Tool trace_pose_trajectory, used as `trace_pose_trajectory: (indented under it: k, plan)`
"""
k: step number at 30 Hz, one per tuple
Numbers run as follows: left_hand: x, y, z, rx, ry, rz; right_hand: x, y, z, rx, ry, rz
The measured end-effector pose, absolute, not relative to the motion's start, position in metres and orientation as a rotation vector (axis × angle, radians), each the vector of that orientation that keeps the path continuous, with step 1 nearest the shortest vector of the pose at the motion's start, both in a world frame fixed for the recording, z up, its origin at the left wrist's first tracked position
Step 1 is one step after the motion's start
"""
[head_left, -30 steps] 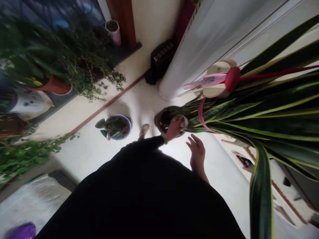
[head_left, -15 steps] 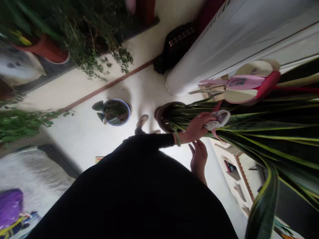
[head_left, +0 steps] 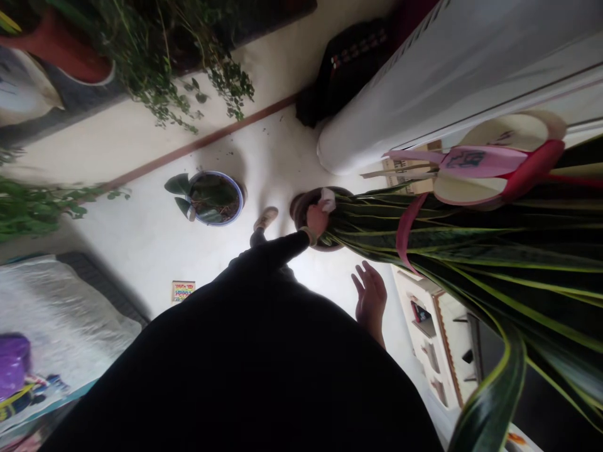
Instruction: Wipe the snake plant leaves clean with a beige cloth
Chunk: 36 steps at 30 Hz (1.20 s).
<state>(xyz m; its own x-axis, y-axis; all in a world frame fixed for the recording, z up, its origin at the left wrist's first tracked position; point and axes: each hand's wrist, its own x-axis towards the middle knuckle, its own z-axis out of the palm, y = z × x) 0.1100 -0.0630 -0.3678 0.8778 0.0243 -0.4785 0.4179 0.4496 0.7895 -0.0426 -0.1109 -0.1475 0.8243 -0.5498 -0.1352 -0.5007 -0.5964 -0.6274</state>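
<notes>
My left hand (head_left: pixel 318 218), a bracelet at its wrist, is closed on a crumpled white cloth (head_left: pixel 328 200). It is low down at the base of the snake plant (head_left: pixel 452 238), over the rim of its dark brown pot (head_left: pixel 298 210). Whether the cloth touches a leaf I cannot tell. A pink-red band (head_left: pixel 409 232) wraps the plant's long, yellow-edged leaves higher up. My right hand (head_left: pixel 372 292) hangs open beside the leaves, fingers apart and holding nothing.
A blue-rimmed pot (head_left: pixel 241 204) with a broad-leaved plant stands on the floor (head_left: pixel 277 163) near my shoe (head_left: pixel 266 217). A white rounded column (head_left: pixel 377 113) rises beside a pink paper decoration (head_left: pixel 485 160). Trailing plants (head_left: pixel 188 69) line the ledge; white shelves (head_left: pixel 436 339) stand at right.
My left hand has moved with the cloth from the leaves at the pink-red band down to the plant's base. My right hand remains beside the leaves, its fingers more spread.
</notes>
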Motion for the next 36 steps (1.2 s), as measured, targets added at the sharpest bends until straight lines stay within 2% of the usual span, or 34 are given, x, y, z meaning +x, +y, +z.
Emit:
trace_pose_trajectory:
  k: [6, 9, 13, 18, 20, 27, 30, 34, 36]
  plan:
    - [0.101, -0.080, -0.269, 0.786, 0.242, 0.030, -0.036, -0.106, -0.153, -2.297, 0.778, -0.122]
    - [0.087, -0.061, -0.239, 0.760, 0.018, 0.186, -0.028, -0.098, -0.156, -2.328, 0.737, -0.197]
    - [0.096, -0.037, -0.253, 0.831, -0.193, 0.201, -0.018, -0.082, -0.155, -2.407, 0.526, -0.267]
    - [0.111, -0.032, -0.293, 0.941, -0.049, 0.018, -0.011, -0.072, -0.151, -2.423, 0.506, -0.279]
    - [0.110, -0.032, -0.286, 0.926, -0.028, 0.034, -0.010, -0.072, -0.152, -2.399, 0.554, -0.290]
    - [0.093, -0.015, -0.212, 0.821, -0.292, 0.345, -0.006, -0.068, -0.158, -2.287, 0.619, -0.383]
    - [0.094, -0.010, -0.223, 0.788, -0.288, 0.286, -0.007, -0.068, -0.157, -2.302, 0.637, -0.394]
    - [0.124, -0.017, -0.253, 0.815, 0.005, 0.179, -0.016, -0.074, -0.154, -2.319, 0.675, -0.354]
    - [0.145, -0.026, -0.258, 0.840, -0.040, 0.186, -0.020, -0.076, -0.154, -2.321, 0.689, -0.342]
